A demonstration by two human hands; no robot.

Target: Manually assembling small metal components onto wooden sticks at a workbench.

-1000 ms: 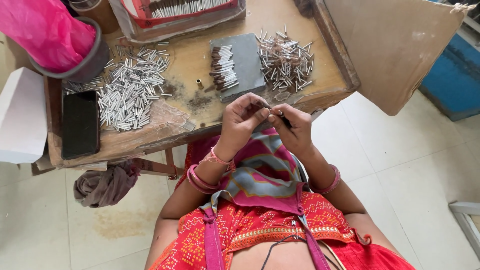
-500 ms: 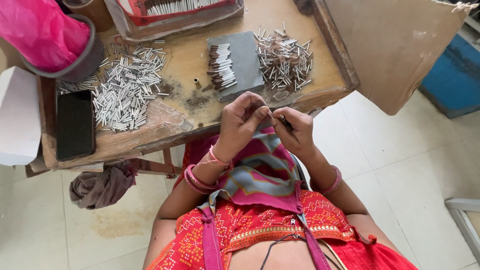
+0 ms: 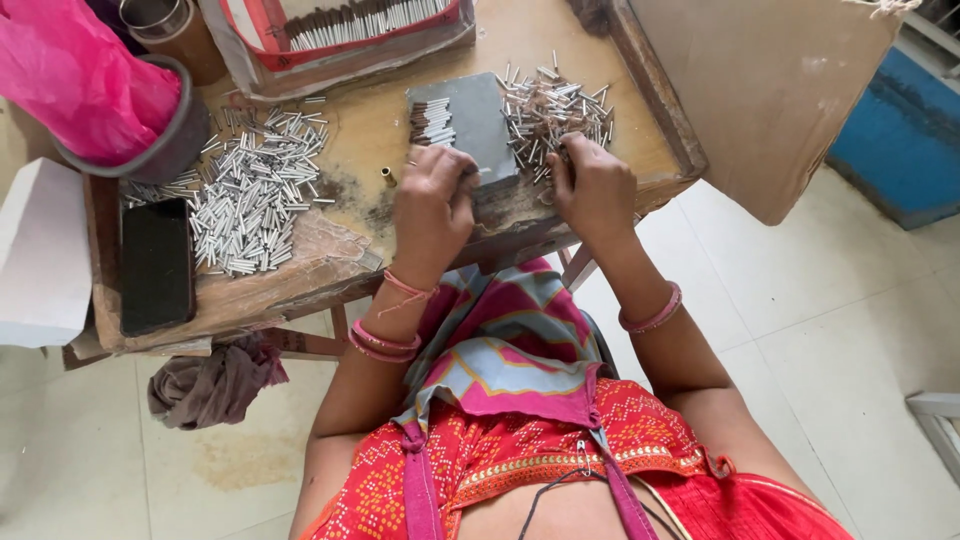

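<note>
Head view: a grey slab (image 3: pixel 478 125) on the wooden desk (image 3: pixel 365 140) is being touched at its near edge by the left hand (image 3: pixel 432 205), fingers curled, hold unclear, while the right hand (image 3: pixel 595 185) is being pressed, fingers bent, into one pile of silver tubes (image 3: pixel 555 105), apparently gathering; a careful pinch seems needed. One larger pile (image 3: pixel 250 195), one dark phone (image 3: pixel 157 265) and one pink bag (image 3: pixel 70 75) are being left untouched.
</note>
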